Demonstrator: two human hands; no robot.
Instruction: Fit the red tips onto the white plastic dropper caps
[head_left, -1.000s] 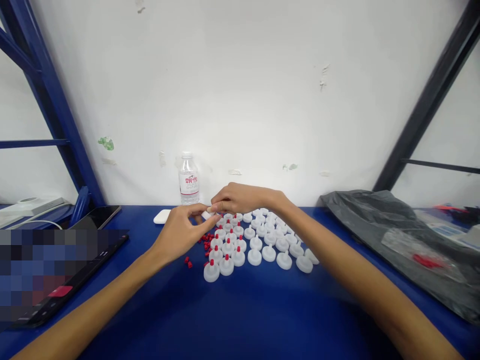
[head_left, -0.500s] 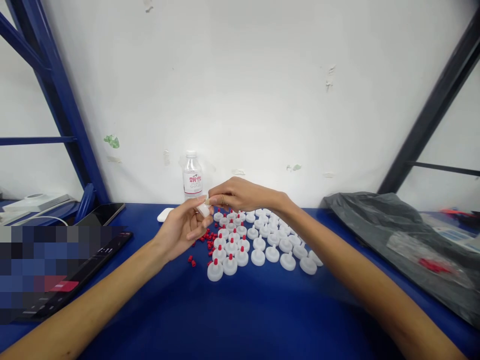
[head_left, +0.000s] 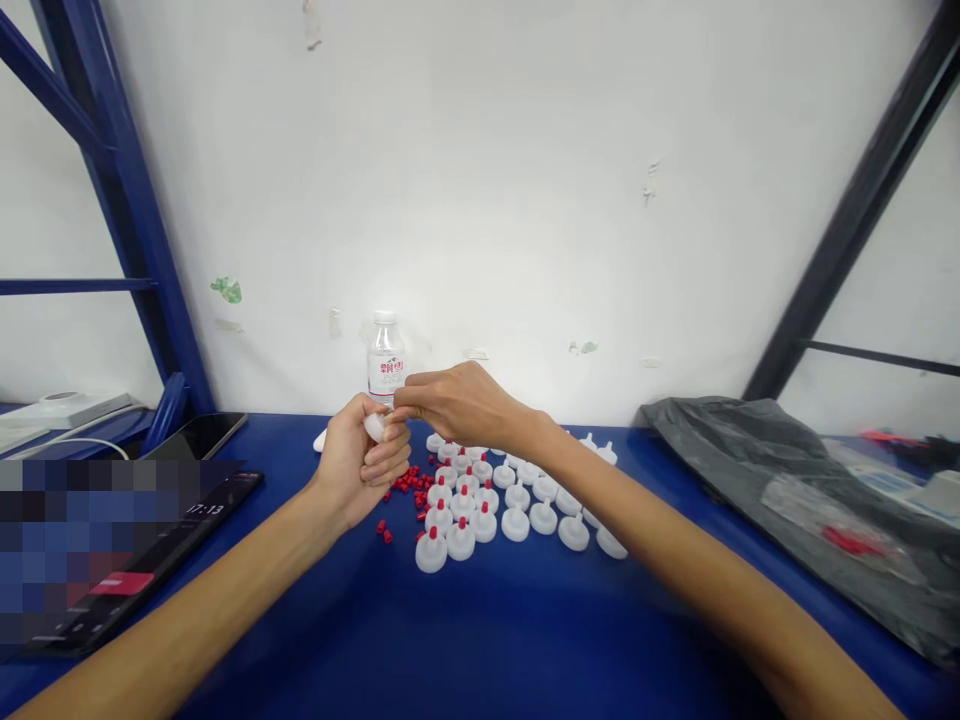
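Note:
My left hand (head_left: 361,462) is closed around a white plastic nozzle cap (head_left: 374,427), its round base showing between thumb and fingers. Against its tip, my right hand (head_left: 463,405) is closed in a pinch; what the fingertips hold is hidden. Below and to the right stand several white nozzle caps with red tips (head_left: 460,540) in rows. Farther right are several white nozzle caps with bare spouts (head_left: 515,522), partly behind my right forearm. Small loose red tip caps (head_left: 411,480) lie scattered just under my hands.
A water bottle (head_left: 385,362) stands against the wall behind my hands. On the left of the blue table (head_left: 450,640) lie a phone (head_left: 196,436) and a larger lit-screen device (head_left: 172,545). A grey plastic bag (head_left: 705,470) covers the right side.
Both hands have shifted slightly left with the nozzle cap. My left fingers have curled tighter around it, and its round base has turned toward me. The right hand stays pinched at the tip.

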